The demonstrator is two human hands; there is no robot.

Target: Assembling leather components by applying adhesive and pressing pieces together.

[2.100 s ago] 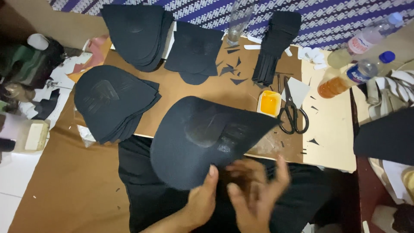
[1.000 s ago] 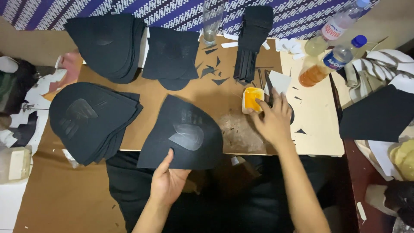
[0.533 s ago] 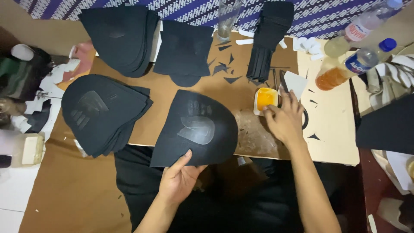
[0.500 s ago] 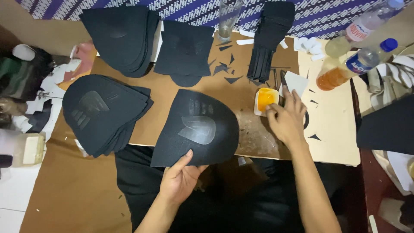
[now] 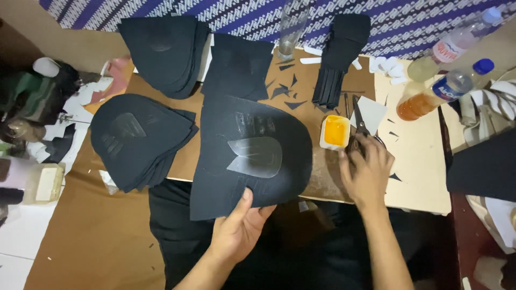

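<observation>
My left hand [image 5: 239,228] grips the near edge of a black rounded fabric piece [image 5: 252,153] with a shiny grey patch, lying on the brown cardboard board [image 5: 322,182]. My right hand [image 5: 368,169] rests over a pair of scissors [image 5: 359,123] just right of a small white tub of orange glue [image 5: 335,132]. Its fingers are curled at the scissor handles; the grip itself is hidden.
Stacks of black cut pieces lie at the left [image 5: 137,139] and top left [image 5: 164,51], more at top middle [image 5: 239,67]. Black strips [image 5: 338,51], a glass [image 5: 290,27], two bottles [image 5: 446,88] and black scraps sit at the back. Clutter lines the left edge.
My right hand has moved from the glue tub rightward onto the scissors. My left hand has kept its hold on the black piece, which now lies a little squarer on the board.
</observation>
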